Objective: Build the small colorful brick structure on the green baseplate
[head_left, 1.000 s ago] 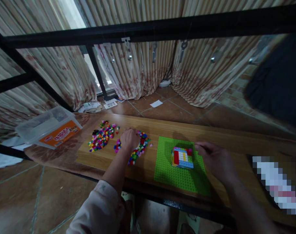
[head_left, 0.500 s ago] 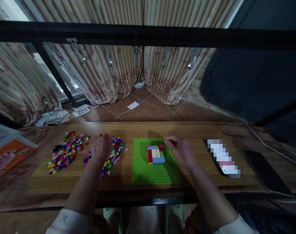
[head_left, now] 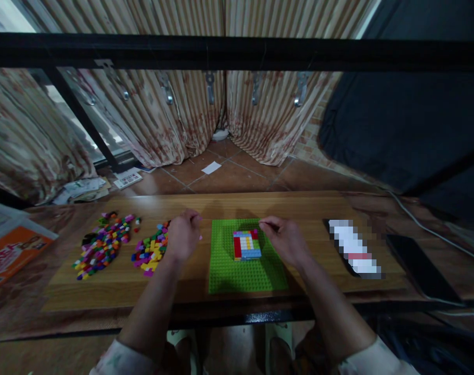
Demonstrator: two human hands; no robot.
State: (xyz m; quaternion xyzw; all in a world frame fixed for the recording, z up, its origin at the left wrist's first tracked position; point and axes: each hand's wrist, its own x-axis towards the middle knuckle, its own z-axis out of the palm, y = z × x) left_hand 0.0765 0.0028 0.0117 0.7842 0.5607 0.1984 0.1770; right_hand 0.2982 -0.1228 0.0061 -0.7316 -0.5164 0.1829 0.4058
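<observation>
At lower centre of frame, the brick block (head_left: 246, 246) was noted just below-left of the nearer right hand (head_left: 286, 239), whose fingertips appeared pressed together; the left hand's (head_left: 183, 234) grip could not be determined.

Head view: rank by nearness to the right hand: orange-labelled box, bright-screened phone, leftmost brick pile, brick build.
From the right hand:
1. Brick build: just left of it, on the green board.
2. Bright-screened phone: to its right.
3. Leftmost brick pile: well left, beyond the left hand.
4. Orange-labelled box: far left, cut off by the edge.
</observation>
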